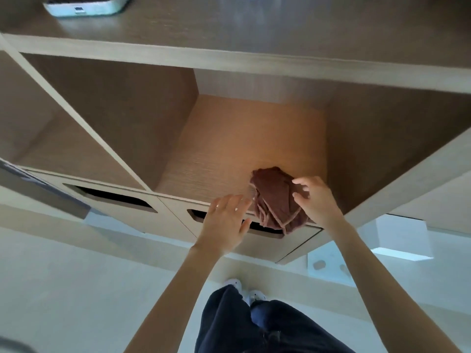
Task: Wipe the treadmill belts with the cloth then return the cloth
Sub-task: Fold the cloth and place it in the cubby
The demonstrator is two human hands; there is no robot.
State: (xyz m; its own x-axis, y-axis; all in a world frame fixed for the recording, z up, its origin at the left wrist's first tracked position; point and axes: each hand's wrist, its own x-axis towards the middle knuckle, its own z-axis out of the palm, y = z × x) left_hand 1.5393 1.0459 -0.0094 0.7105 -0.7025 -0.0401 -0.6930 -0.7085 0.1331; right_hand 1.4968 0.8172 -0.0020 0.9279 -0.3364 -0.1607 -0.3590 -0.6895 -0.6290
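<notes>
So you're standing right up against the wooden shelf unit and looking down into its middle cubby. The cloth, brown and all scrunched up, is sitting on the cubby floor at about 5 o'clock, right on the front lip. Its lower end is drooping over the edge and hanging in front of the drawer underneath, covering part of that drawer's handle slot.

Your right grip is working at the cloth's 3 o'clock side. Its fingers are curling in onto the fabric and the thumb is tucking in just below them, so it's holding a bunch of the cloth there.

Your left grip is hanging at the cloth's 8 o'clock with fingers straight and spread, holding nothing. The fingertips are ending up just beside the cloth's left edge, and I can't tell if they're actually touching it. The palm is hovering over the drawer front.

Other stuff: a second drawer slot is showing off at 9 o'clock. A pale, boxy device is sitting on top of the unit up at 11 o'clock. A white box is sitting on the light floor at 4 o'clock. Your dark trousers and white shoes are poking in at 6 o'clock.
</notes>
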